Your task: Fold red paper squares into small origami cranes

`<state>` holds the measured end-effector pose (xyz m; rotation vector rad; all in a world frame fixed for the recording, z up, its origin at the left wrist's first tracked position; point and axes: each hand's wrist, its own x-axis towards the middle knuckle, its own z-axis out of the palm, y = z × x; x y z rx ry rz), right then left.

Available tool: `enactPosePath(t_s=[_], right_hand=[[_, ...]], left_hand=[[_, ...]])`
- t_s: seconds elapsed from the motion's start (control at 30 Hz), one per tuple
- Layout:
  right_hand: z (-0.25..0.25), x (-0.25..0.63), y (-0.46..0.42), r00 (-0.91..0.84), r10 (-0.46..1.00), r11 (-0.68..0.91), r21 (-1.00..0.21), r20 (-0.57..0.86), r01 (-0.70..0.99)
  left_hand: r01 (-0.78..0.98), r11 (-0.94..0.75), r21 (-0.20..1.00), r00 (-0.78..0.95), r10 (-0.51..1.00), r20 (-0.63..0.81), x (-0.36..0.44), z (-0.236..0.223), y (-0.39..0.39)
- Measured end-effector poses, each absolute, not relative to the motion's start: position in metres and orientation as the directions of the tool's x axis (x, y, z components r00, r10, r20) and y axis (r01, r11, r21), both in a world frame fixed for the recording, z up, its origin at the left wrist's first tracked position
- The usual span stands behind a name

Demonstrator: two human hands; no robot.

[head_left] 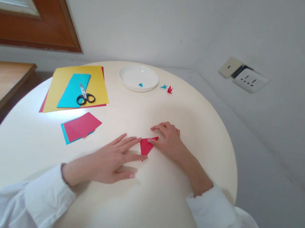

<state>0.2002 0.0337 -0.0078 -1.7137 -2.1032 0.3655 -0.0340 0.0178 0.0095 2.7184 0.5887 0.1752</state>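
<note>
A small folded red paper triangle (146, 146) lies on the table between my hands, one point toward me. My left hand (112, 157) rests flat with fingers spread. Its fingertips touch the paper's left corner and lower point, while the thumb lies apart on the table. From the right, my right hand (169, 141) lays its thumb across the upper part of the paper. Its other fingers arch above the top edge, apart from the thumb. Left of my hands are loose red paper pieces (82, 125) over a blue sheet (67, 137).
Scissors (85, 96) with black handles lie on folded blue paper (70, 91), atop a yellow sheet (100, 92). A white plate (127, 82) holds a tiny blue paper piece (141, 85). Beside it are a blue paper crane (164, 87) and a red paper crane (170, 89). Walls border the round table.
</note>
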Motion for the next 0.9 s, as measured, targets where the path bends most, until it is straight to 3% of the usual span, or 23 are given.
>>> enactPosePath(t_s=[0.33, 0.47, 0.57, 0.73, 0.9], right_hand=[[-0.001, 0.216, 0.037, -0.077, 0.99, 0.125, -0.475, 0.118, 0.871], [0.0, 0.213, 0.038, 0.025, 0.963, 0.136, -0.567, 0.267, 0.812], [-0.001, 0.203, 0.032, -0.059, 0.935, 0.251, -0.534, 0.35, 0.807], [-0.006, 0.188, 0.019, -0.304, 0.936, 0.352, -0.406, 0.179, 0.844], [-0.012, 0.196, 0.024, -0.246, 0.961, 0.275, -0.358, 0.124, 0.892]], left_hand=[[0.372, -0.857, 0.357, 0.911, 0.411, 0.036, -0.035, 0.01, 0.018], [0.372, -0.853, 0.366, 0.908, 0.416, 0.047, -0.034, 0.01, 0.018], [0.371, -0.847, 0.38, 0.906, 0.42, 0.051, -0.034, 0.009, 0.018], [0.372, -0.845, 0.384, 0.902, 0.427, 0.065, -0.036, 0.005, 0.018], [0.371, -0.85, 0.374, 0.908, 0.417, 0.047, -0.035, 0.006, 0.019]])
